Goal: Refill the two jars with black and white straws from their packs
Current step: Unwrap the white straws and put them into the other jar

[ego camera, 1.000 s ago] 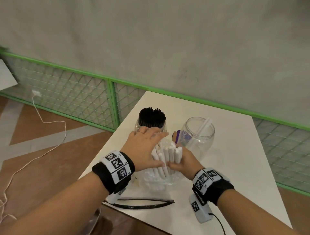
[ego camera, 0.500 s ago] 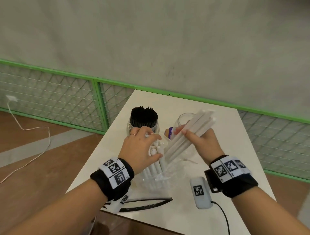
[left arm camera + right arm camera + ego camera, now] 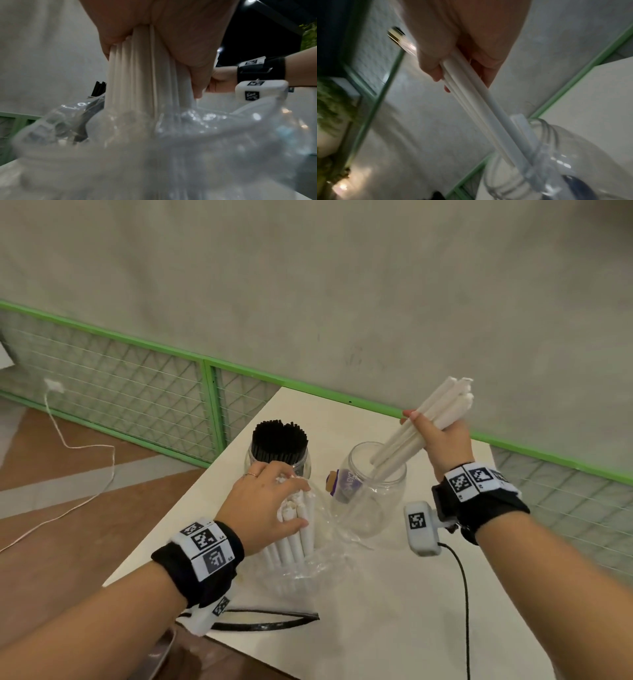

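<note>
My right hand (image 3: 442, 436) grips a bundle of white straws (image 3: 421, 426) held slanted, their lower ends inside the mouth of the clear jar (image 3: 373, 508) with a purple label. The right wrist view shows those white straws (image 3: 481, 115) entering the jar (image 3: 565, 162). My left hand (image 3: 267, 505) grips the tops of the remaining white straws (image 3: 298, 539), which stand upright in their crumpled clear pack (image 3: 308, 573). The left wrist view shows these straws (image 3: 144, 81) rising out of the pack (image 3: 205, 135). Behind the left hand stands the second jar (image 3: 279, 453), packed with black straws.
The white table (image 3: 428, 594) ends close to me and at the left. A black strip (image 3: 267, 623) lies near the front edge. A green mesh fence (image 3: 137, 392) and a grey wall run behind. A white cable (image 3: 85, 474) trails on the floor at left.
My right hand pulled a bundle of white straws out of the pack, lifted it to the right and put its lower ends into the clear jar. The left hand stayed on the pack's straws.
</note>
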The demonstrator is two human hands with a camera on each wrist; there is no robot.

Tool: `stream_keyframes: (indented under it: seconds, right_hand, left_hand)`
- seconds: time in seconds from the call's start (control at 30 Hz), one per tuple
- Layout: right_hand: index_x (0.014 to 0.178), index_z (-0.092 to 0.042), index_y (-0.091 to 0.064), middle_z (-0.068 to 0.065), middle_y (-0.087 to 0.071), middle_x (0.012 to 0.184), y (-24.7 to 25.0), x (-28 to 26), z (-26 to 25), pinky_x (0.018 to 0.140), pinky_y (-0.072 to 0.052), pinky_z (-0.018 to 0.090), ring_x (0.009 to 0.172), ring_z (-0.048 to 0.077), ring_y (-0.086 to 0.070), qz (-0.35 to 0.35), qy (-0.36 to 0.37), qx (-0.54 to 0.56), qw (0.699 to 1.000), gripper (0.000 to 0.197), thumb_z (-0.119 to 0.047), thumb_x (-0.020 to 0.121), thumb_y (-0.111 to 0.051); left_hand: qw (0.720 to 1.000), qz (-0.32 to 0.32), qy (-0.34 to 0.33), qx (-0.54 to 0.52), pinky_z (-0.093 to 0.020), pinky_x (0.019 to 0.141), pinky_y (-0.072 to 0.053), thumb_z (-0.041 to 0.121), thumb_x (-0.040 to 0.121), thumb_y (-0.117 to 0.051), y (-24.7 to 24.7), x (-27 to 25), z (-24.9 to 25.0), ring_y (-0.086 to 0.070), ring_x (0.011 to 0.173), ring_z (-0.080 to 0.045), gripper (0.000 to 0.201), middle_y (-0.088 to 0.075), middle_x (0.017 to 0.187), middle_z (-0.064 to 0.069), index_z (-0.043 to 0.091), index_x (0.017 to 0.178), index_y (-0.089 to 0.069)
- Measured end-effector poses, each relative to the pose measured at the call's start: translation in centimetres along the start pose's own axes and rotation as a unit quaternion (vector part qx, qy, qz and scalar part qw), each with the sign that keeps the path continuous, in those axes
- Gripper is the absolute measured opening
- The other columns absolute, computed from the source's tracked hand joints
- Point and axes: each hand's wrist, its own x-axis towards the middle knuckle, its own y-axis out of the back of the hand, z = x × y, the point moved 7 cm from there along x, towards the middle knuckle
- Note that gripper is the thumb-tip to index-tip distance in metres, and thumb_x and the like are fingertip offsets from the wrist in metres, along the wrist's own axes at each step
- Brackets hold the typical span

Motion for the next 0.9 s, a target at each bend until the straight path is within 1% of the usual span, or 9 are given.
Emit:
stream_keyframes:
  seconds: [0.13,0.23,0.3,0.4,0.53,0.6,0.67,0.77,0.9]
  right_hand:
    - [0.107,0.001,-0.065,0.016,-0.068,0.104,-0.6,1.5,6.4,0.084,-0.052,0.039,0.096,0.032,-0.064,0.002,-0.109,-0.125,0.986,0.041,-0.029,0.080,-0.074]
    - [0.118,-0.001,-0.058,0.020,-0.058,0.121,-0.4,1.3,9.8,0.092,-0.049,0.045,0.105,0.036,-0.060,0.009,-0.176,-0.213,0.961,0.063,-0.043,0.074,-0.077]
    - [0.131,-0.012,-0.049,0.017,-0.044,0.135,-0.1,1.0,10.5,0.103,-0.041,0.045,0.118,0.037,-0.051,0.009,-0.179,-0.245,0.953,0.071,-0.046,0.074,-0.076]
    - [0.140,-0.019,-0.037,0.015,-0.034,0.142,0.6,0.6,10.3,0.107,-0.032,0.043,0.128,0.036,-0.041,0.029,-0.153,-0.219,0.963,0.078,-0.043,0.076,-0.076]
    - [0.137,-0.017,-0.040,0.009,-0.040,0.131,1.2,-1.4,7.6,0.102,-0.040,0.041,0.116,0.027,-0.047,0.062,-0.051,-0.133,0.988,0.063,-0.031,0.084,-0.071]
    - [0.126,-0.019,-0.048,0.005,-0.050,0.119,-0.1,-4.1,5.6,0.091,-0.046,0.034,0.103,0.019,-0.053,0.002,0.017,-0.102,0.995,0.043,-0.021,0.087,-0.068]
    - [0.112,-0.026,-0.055,0.000,-0.060,0.107,-2.7,-7.5,4.3,0.081,-0.047,0.028,0.094,0.012,-0.057,-0.132,0.045,-0.082,0.987,0.029,-0.016,0.087,-0.067]
    - [0.120,-0.029,-0.055,-0.008,-0.062,0.109,-7.0,-12.0,4.0,0.079,-0.049,0.021,0.096,0.005,-0.058,-0.302,0.034,-0.070,0.950,0.042,-0.020,0.082,-0.072]
    - [0.135,-0.031,-0.043,-0.015,-0.055,0.121,-11.0,-14.3,4.5,0.086,-0.046,0.016,0.105,0.001,-0.052,-0.379,0.016,-0.110,0.919,0.066,-0.023,0.078,-0.077]
  left_hand:
    - [1.000,0.013,0.006,0.010,-0.038,0.080,-0.049,0.062,0.069,-0.052,0.1,-0.3,0.3,-0.046,0.103,-0.021,0.049,-0.050,0.114,0.007,0.040,0.112,-0.057]
    - [0.999,0.029,0.004,0.013,-0.038,0.080,-0.049,0.060,0.068,-0.056,0.2,-0.5,0.5,-0.047,0.101,-0.021,0.049,-0.051,0.113,0.006,0.039,0.113,-0.058]
    - [0.999,0.031,0.008,0.015,-0.038,0.081,-0.048,0.060,0.069,-0.057,0.1,-0.5,0.6,-0.046,0.101,-0.020,0.049,-0.051,0.113,0.006,0.040,0.113,-0.058]
    - [0.999,0.039,0.015,0.014,-0.038,0.081,-0.048,0.059,0.069,-0.058,0.0,-0.5,0.7,-0.046,0.101,-0.020,0.048,-0.052,0.113,0.006,0.040,0.112,-0.057]
    - [0.999,0.048,0.016,0.013,-0.037,0.079,-0.048,0.060,0.068,-0.057,0.0,-0.5,0.9,-0.047,0.099,-0.021,0.048,-0.053,0.112,0.006,0.039,0.111,-0.058]
    - [0.999,0.049,0.016,0.014,-0.038,0.077,-0.049,0.060,0.068,-0.057,0.0,-0.4,0.9,-0.048,0.099,-0.022,0.048,-0.053,0.112,0.005,0.038,0.111,-0.058]
    - [0.999,0.047,0.015,0.019,-0.038,0.078,-0.049,0.061,0.068,-0.056,0.0,-0.4,1.0,-0.048,0.100,-0.022,0.049,-0.053,0.112,0.005,0.038,0.111,-0.057]
    - [0.999,0.049,0.008,0.023,-0.036,0.076,-0.049,0.061,0.069,-0.056,0.0,-0.4,1.1,-0.049,0.098,-0.023,0.050,-0.054,0.112,0.005,0.037,0.112,-0.057]
    - [0.998,0.052,0.002,0.026,-0.034,0.075,-0.047,0.059,0.071,-0.053,0.0,-0.5,1.3,-0.049,0.098,-0.022,0.052,-0.055,0.112,0.005,0.034,0.116,-0.059]
